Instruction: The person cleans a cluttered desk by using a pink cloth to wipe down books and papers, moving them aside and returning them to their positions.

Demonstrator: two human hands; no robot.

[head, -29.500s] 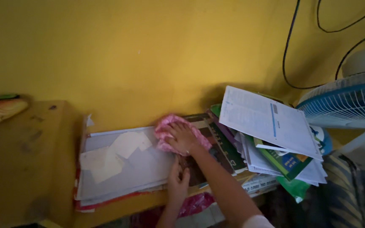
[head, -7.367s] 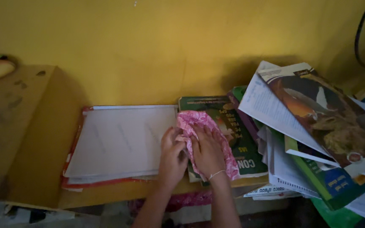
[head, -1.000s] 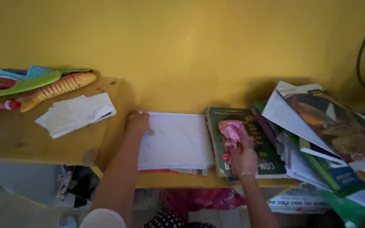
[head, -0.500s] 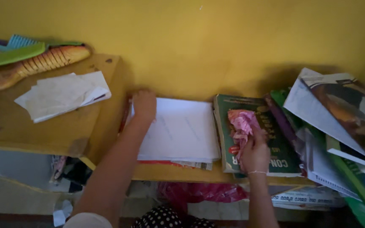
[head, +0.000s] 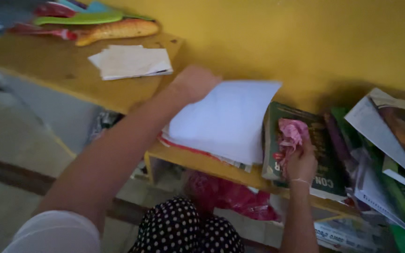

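Yellow wall paint runs behind a scuffed yellow wooden ledge on the left, where an orange ribbed fish-shaped toy lies beside a green plastic comb, and a loose bundle of folded white papers sits just in front of them. Lower and to the right, on a yellow shelf, the left hand rests at the far left corner of a stack of white sheets, lifting the top ones; it is blurred, so I cannot tell how the fingers grip. Beside the stack lies a dark green book, and on its cover the right hand has its fingers curled tightly around a crumpled pink cloth. Further right, a heap of tilted books and papers leans against the wall.
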